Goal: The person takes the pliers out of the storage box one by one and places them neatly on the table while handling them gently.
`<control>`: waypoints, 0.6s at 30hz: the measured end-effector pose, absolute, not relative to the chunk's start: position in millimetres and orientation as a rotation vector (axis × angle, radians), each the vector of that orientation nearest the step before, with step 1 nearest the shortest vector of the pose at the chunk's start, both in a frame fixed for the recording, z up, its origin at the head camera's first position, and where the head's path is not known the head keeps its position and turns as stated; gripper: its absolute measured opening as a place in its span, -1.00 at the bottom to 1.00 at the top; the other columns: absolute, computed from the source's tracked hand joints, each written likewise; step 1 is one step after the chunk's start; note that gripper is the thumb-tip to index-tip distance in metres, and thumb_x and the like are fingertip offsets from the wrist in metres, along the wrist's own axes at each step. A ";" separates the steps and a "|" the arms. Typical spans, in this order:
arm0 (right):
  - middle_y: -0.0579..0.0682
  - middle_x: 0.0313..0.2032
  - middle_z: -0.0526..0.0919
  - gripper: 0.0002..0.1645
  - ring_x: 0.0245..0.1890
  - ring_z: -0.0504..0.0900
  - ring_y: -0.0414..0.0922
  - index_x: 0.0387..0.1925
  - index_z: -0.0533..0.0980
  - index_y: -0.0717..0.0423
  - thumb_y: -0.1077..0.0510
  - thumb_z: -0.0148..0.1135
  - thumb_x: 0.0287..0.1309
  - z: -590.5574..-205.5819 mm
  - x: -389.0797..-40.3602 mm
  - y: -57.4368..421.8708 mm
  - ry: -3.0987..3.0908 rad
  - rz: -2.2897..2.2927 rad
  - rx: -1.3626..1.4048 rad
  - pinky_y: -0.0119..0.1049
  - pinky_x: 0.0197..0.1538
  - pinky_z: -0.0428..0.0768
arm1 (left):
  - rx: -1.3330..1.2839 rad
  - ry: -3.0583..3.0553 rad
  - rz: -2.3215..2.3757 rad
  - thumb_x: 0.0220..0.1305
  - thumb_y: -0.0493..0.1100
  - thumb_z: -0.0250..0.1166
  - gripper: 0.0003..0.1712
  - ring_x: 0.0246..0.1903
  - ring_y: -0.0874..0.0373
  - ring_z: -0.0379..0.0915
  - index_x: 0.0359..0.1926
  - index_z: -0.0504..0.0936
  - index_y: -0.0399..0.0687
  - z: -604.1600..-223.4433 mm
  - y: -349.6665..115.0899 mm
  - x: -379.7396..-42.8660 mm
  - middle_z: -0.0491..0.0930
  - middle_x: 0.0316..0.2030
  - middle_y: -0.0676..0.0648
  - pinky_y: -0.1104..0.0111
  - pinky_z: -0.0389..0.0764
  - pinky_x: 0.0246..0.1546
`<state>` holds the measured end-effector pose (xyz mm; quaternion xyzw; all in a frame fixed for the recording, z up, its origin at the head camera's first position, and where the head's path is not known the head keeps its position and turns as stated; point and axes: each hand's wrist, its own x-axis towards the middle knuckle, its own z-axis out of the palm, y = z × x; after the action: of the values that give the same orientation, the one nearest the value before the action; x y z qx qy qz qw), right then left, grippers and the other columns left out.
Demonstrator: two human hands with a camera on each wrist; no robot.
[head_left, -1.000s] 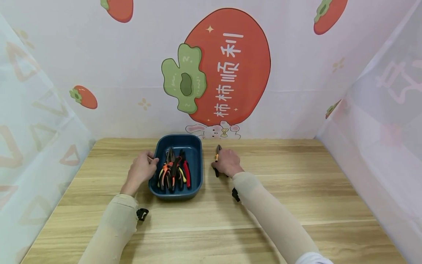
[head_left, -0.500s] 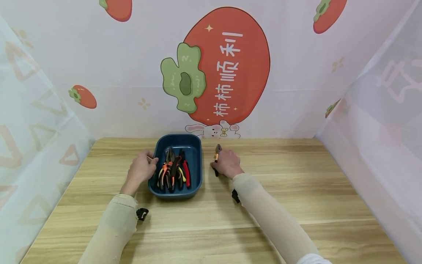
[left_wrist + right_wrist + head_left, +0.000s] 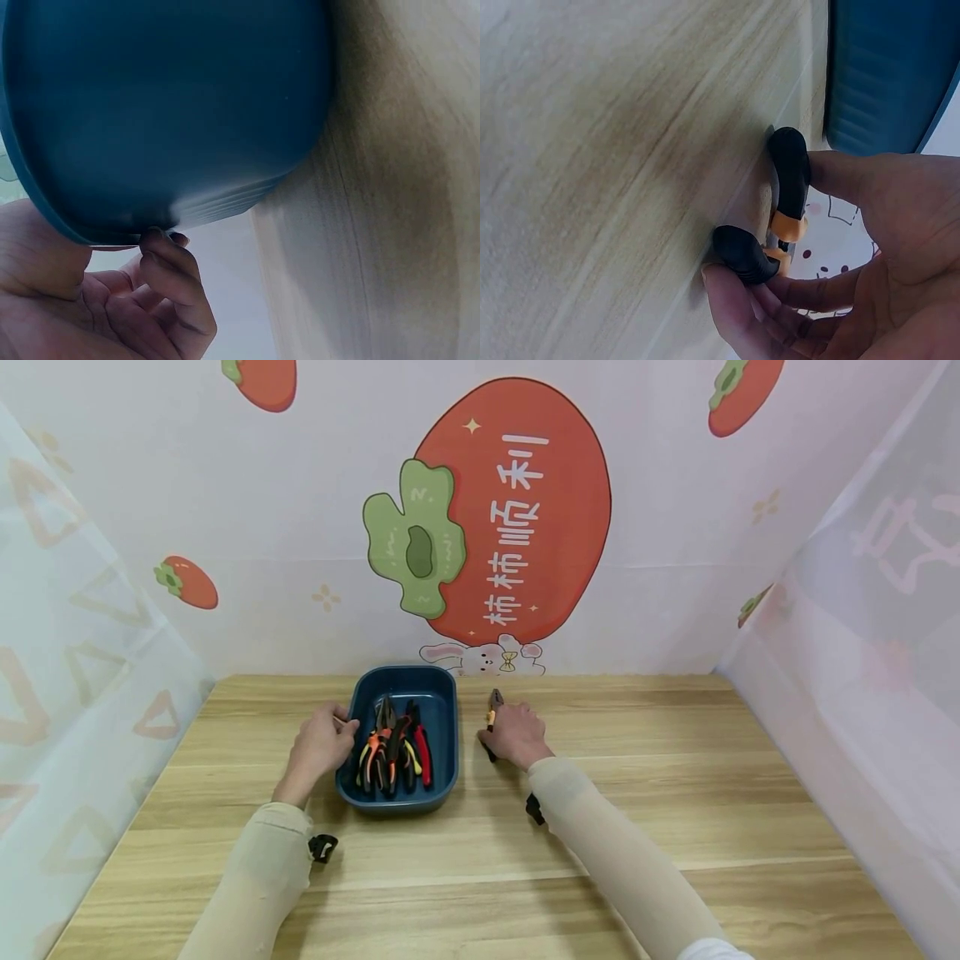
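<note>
My left hand (image 3: 322,745) grips the left rim of a dark blue plastic bin (image 3: 442,693), thumb and curled fingers at its edge in the left wrist view. Inside the bin lie several pliers (image 3: 393,747) with red, orange, yellow and black handles. To the right of the bin, my right hand (image 3: 521,733) holds a pair of pliers (image 3: 789,176) with black and orange handles, lying on the table with its jaws pointing away. In the right wrist view the thumb presses one handle and the fingers curl round the other.
The wood-grain table (image 3: 637,827) ends at a white back wall sheet (image 3: 660,610) printed with persimmons. Sheets also hang along the left and right sides. Black wrist straps (image 3: 322,847) show under the forearms.
The right hand's grip has drawn the two pliers handles closer: the second handle, visible below the hand a second ago, is now hidden. The left hand and bin stay put.
</note>
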<state>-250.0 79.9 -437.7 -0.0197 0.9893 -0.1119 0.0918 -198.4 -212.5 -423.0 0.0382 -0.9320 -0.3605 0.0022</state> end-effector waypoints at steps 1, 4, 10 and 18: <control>0.17 -0.20 0.50 -0.26 -0.25 0.48 0.04 0.29 0.48 0.18 -0.23 0.32 0.28 -437.6 -249.9 79.6 2.939 -0.331 -0.058 -0.08 -0.26 0.55 | 0.121 -2.921 -1.130 0.53 -0.13 0.10 -0.67 -0.34 -0.08 0.57 0.04 0.47 -0.36 -423.1 -212.6 -198.2 0.62 -0.21 -0.31 0.19 0.56 -0.43; 0.16 -0.23 0.48 -0.30 -0.27 0.48 0.04 0.19 0.52 0.21 -0.24 0.31 0.28 -436.9 -249.5 79.3 2.936 -0.330 -0.051 -0.09 -0.28 0.54 | 0.110 -2.917 -1.119 0.53 -0.13 0.11 -0.68 -0.36 -0.08 0.57 0.02 0.47 -0.36 -423.1 -212.4 -198.0 0.62 -0.22 -0.30 0.20 0.55 -0.45; 0.14 -0.28 0.48 -0.38 -0.30 0.48 0.03 -0.14 0.60 0.20 -0.31 0.30 0.26 -435.1 -248.8 81.0 2.933 -0.349 -0.043 -0.12 -0.32 0.50 | 0.090 -2.917 -1.104 0.52 -0.15 0.11 -0.70 -0.41 -0.04 0.54 0.00 0.47 -0.36 -422.8 -211.5 -197.8 0.62 -0.27 -0.28 0.22 0.52 -0.49; 0.07 -0.43 0.53 -0.39 -0.39 0.51 0.00 -0.33 0.65 0.09 -0.39 0.25 0.26 -428.9 -248.1 85.8 2.924 -0.352 -0.057 -0.23 -0.46 0.42 | 0.044 -2.912 -1.095 0.53 -0.16 0.11 -0.72 -0.42 -0.03 0.53 -0.02 0.47 -0.36 -422.1 -213.2 -198.3 0.62 -0.29 -0.26 0.22 0.52 -0.48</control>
<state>-248.1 85.8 -428.9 -0.0194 0.9879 -0.1190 0.0978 -198.3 -213.2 -422.1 0.0141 -0.9358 -0.3519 0.0150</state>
